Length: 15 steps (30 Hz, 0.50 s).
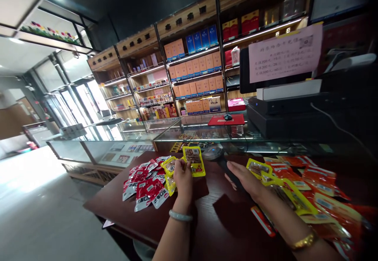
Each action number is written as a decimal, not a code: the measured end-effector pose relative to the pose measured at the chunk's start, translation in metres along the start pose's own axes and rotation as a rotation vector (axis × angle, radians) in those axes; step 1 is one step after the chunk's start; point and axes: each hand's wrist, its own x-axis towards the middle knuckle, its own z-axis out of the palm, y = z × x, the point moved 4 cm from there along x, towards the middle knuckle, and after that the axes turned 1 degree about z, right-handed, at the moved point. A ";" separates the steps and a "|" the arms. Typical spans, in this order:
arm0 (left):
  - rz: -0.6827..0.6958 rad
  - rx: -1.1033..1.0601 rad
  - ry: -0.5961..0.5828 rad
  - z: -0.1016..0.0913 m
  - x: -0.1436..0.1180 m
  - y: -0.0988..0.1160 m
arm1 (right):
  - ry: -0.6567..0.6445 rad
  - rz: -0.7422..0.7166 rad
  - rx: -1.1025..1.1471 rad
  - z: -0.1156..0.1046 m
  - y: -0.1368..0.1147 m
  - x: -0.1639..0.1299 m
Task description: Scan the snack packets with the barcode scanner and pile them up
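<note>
Red snack packets (pixel 146 188) lie heaped on the dark wooden worktop (pixel 212 221); beside them the left hand (pixel 183 176) pinches a yellow snack packet (pixel 193 160) upright. The right hand (pixel 243 178) grips a black barcode scanner (pixel 217 154), with orange and yellow packets (pixel 307 190) spread beyond it. Glass display counters (pixel 132 135) and stocked shelves (pixel 191 68) stand behind.

- One view only, from the person's head, tilted forward and down.
- It sits close above the desk (pixel 212 221).
- It faces across the glass counter (pixel 165 133) toward the shelves (pixel 195 68).
</note>
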 end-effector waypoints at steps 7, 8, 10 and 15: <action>0.059 -0.180 0.009 0.001 -0.002 0.013 | 0.047 -0.036 0.096 -0.005 -0.011 -0.002; 0.057 -0.185 0.012 0.001 -0.002 0.014 | 0.046 -0.036 0.103 -0.006 -0.012 -0.003; 0.056 -0.188 0.010 0.001 -0.003 0.015 | 0.041 -0.032 0.111 -0.006 -0.014 -0.003; 0.058 -0.187 0.009 0.002 -0.003 0.012 | 0.015 -0.011 0.127 -0.003 -0.012 -0.004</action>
